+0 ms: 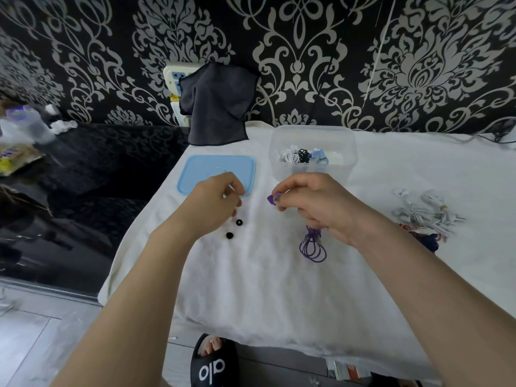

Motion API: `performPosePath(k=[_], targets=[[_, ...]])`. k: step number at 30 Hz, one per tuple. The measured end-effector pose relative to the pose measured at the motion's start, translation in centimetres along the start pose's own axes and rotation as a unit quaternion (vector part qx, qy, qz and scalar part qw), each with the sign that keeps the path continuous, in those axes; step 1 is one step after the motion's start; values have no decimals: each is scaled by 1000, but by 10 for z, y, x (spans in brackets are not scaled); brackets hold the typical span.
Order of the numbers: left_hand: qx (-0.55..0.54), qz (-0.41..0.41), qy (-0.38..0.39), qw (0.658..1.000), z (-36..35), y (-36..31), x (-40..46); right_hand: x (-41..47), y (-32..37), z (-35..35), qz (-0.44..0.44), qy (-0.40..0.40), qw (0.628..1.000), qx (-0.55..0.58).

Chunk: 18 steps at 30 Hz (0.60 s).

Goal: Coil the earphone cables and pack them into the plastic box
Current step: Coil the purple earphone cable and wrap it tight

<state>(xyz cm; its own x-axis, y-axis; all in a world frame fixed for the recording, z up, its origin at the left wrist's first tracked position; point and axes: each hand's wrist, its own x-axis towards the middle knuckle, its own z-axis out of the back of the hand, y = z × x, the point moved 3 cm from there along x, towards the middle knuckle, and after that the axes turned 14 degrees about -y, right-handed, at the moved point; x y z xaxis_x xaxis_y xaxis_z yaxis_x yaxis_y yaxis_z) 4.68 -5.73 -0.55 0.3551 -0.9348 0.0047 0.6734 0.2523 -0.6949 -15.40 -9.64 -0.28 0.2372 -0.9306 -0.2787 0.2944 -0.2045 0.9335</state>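
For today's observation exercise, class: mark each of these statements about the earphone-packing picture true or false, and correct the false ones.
1. The right hand holds the purple earphones, with coiled loops hanging below it. True.
2. The blue lid is fitted on the plastic box. False: the lid lies flat on the white cloth, left of the open box.
3. The plastic box already holds white and black earphones. True.
4. Two small black ear tips lie on the cloth near the left hand. True.
5. A bundle of white earphones lies left of the lid. False: it lies far to the right, beyond the right hand.
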Motion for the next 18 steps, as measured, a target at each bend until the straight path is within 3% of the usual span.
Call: performPosePath(k=[6,13,18], targets=[[158,50,40,985,12,19,-3,-2,0,1,-27,-6,999,-24],[162,49,127,977,18,26,-10,1,-6,0,-35,4,999,-16],[165,18,113,980,13,33,-14,2,-8,-6,-63,21,997,37]])
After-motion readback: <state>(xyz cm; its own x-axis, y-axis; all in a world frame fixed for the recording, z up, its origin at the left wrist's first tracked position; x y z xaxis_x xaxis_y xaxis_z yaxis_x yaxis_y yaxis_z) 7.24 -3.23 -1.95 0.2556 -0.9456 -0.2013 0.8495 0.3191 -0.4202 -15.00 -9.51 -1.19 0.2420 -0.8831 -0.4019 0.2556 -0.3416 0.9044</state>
